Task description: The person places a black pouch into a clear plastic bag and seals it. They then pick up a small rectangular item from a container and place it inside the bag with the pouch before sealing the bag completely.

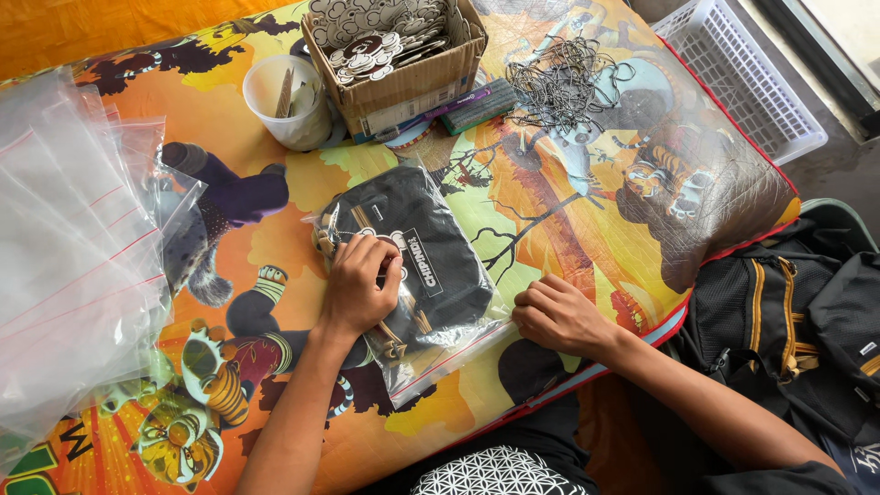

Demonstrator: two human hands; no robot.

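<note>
**Black pouch bagged, seal end not yet closed**

My left hand [359, 284] lies fingers curled on the clear zip bag [431, 344], pressing the black pouch [423, 252] already inside it at the middle of the cartoon-print mat [587, 211]. My right hand [557, 316], loosely fisted, pins the bag's open red-lined edge beside it. Both forearms reach up from the near edge. A stack of unused bags [64, 247] lies at left.
</note>
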